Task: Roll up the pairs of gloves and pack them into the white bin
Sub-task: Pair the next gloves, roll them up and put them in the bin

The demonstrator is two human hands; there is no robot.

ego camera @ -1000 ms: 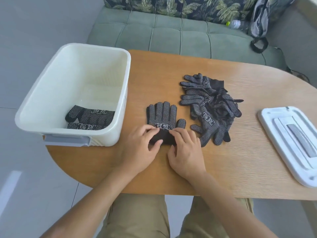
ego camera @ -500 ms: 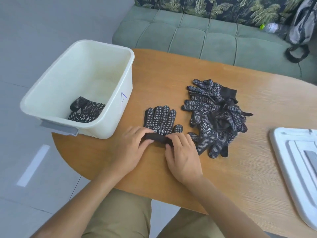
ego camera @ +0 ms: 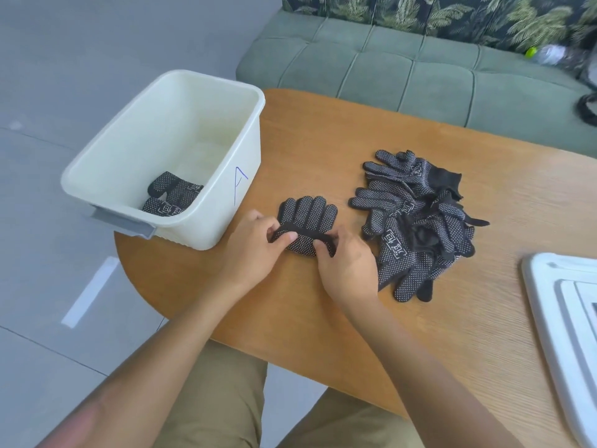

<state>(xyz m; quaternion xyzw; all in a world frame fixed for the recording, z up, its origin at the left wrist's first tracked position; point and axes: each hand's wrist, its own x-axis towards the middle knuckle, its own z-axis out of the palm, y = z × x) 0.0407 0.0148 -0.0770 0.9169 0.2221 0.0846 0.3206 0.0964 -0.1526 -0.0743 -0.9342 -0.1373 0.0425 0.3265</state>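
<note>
A pair of black gloves with white dots (ego camera: 308, 215) lies on the wooden table (ego camera: 323, 140), fingers pointing away from me, its cuff end rolled up into a short tube. My left hand (ego camera: 255, 250) pinches the left end of the roll and my right hand (ego camera: 347, 263) pinches the right end. A heap of several more dotted gloves (ego camera: 420, 218) sits just right of my hands. The white bin (ego camera: 135, 150) stands at the table's left edge with a rolled pair of gloves (ego camera: 172, 195) in its near corner.
A white bin lid (ego camera: 562, 318) lies at the table's right edge. A green sofa (ego camera: 403, 69) with leaf-print cushions runs behind the table, with a plastic bottle (ego camera: 546, 53) on it. Grey floor lies to the left.
The roll has grown from the cuff up over the palm, hiding the white logo. Both hands moved forward with it. The camera view shifted left.
</note>
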